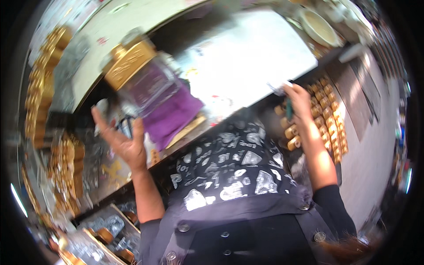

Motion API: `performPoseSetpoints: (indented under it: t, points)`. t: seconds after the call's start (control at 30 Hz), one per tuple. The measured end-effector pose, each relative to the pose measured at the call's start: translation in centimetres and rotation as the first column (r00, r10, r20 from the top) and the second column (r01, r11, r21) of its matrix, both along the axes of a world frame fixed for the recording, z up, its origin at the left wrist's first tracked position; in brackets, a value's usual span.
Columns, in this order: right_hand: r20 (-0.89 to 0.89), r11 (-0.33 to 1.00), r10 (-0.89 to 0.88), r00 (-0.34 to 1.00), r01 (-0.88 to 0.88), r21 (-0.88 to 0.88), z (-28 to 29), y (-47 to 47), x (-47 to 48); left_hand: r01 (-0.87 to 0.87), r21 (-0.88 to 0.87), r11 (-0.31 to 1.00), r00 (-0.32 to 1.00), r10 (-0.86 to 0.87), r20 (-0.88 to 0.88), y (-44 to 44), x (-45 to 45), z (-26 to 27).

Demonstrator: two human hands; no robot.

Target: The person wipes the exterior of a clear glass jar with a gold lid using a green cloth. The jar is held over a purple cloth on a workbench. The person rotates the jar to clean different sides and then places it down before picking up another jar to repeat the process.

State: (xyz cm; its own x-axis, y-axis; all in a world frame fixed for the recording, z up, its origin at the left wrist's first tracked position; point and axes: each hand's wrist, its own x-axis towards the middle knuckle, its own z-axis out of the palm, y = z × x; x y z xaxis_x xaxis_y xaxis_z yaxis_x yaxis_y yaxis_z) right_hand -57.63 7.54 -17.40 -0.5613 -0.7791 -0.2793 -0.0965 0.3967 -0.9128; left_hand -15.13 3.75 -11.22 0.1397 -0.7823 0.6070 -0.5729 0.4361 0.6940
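Observation:
My left hand [127, 144] is raised with its fingers apart and holds nothing, left of a purple cloth [172, 114]. On that cloth lies a clear box-like piece [152, 82] joined to a gold embossed block [131, 64]. My right hand [298, 99] is closed around a slim tool with a green handle [289, 109], close to the near right corner of a bright white board [245, 59]. Something small and pale shows at its fingertips; blur hides what it is.
Rows of small gold pieces [326, 112] stand at the right. Stacked gold parts [43, 89] line the far left. A pale oval bowl [319, 28] sits at the back right. Boxes with gold parts and clear plastic [109, 225] are at the lower left.

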Motion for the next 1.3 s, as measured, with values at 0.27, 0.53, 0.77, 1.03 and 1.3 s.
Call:
performPoseSetpoints:
  t: [0.27, 0.53, 0.77, 1.03, 1.3]
  points:
    - [-0.664, 0.711, 0.543, 0.513, -0.702, 0.039, 11.1, -6.2, 6.8, 0.155, 0.175, 0.972, 0.847, -0.04, -0.53, -1.3, 1.4, -1.0]
    - [-0.204, 0.132, 0.96, 0.191, -0.954, -0.269, 14.6, -14.1, 20.8, 0.421, 0.254, 0.871, 0.639, -0.087, -0.764, -4.0, 1.4, -0.4]
    - [-0.367, 0.269, 0.88, 0.301, -0.953, -0.137, 10.9, -15.9, 22.1, 0.43, 0.292, 0.854, 0.734, -0.143, -0.663, -4.8, 0.0, -0.6]
    - [-0.356, 0.489, 0.755, 0.55, -0.835, -0.251, 8.7, -14.5, 22.0, 0.426, 0.283, 0.86, 0.663, -0.083, -0.744, -5.7, -0.3, -0.6]
    - [-0.195, 0.545, 0.818, 0.541, -0.838, -0.035, 7.2, -13.3, 21.3, 0.485, 0.292, 0.825, 0.69, -0.156, -0.707, -4.8, 0.1, -1.1]
